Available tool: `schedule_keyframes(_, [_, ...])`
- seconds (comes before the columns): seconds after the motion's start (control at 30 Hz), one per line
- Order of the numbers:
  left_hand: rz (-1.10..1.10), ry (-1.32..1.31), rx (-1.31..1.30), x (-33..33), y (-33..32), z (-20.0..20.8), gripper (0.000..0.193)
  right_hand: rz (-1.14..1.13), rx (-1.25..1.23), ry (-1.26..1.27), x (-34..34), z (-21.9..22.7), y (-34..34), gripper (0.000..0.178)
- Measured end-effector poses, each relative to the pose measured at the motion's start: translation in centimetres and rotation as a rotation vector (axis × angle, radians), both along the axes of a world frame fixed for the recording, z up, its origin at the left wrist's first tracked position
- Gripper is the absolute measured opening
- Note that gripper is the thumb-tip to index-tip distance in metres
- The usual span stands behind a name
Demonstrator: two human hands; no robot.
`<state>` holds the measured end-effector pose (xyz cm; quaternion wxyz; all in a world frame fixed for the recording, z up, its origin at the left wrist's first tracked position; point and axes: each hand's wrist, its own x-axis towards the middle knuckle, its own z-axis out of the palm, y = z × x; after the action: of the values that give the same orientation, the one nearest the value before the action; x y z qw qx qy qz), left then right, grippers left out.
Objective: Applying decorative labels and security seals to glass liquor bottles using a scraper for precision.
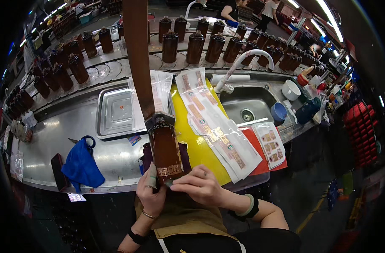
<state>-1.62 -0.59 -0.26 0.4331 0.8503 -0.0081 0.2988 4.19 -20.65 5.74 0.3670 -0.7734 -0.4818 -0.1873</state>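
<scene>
The left hand (150, 195) grips a brown bottle (164, 145) near its base; the right hand (201, 185) bends its fingers there, their grip unclear. Ahead of the hands, label sheets (213, 126) and a sink (260, 100) occupy the metal surface (43, 137); beyond, more bottles (170, 47) line a conveyor (109, 70).

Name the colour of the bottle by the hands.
Dark brown bottle; best seen in the head view.

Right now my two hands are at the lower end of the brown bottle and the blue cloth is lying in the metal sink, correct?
Not quite: the head view shows the blue cloth on the metal counter to your left, not in the metal sink. Your left hand and right hand are at the brown bottle's lower end.
</scene>
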Motion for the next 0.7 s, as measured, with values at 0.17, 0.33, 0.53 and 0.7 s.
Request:
schedule_keyframes(0.17, [0.021,-0.037,0.055,0.1,-0.1,0.1,0.064,-0.149,0.046,-0.061,1.5,2.1,0.6,0.032])
schedule_keyframes(0.33, [0.018,-0.070,0.106,0.4,-0.2,1.0,0.062,0.028,-0.039,-0.057,-0.2,1.0,0.3,0.032])
schedule_keyframes(0.53, [0.058,0.010,-0.082,0.0,-0.8,0.8,0.079,-0.036,-0.019,-0.114,1.0,1.0,0.9,0.034])
schedule_keyframes(0.7, [0.011,-0.029,-0.008,1.4,-0.8,0.2,0.091,0.016,0.014,0.052,2.2,2.3,1.3,0.024])
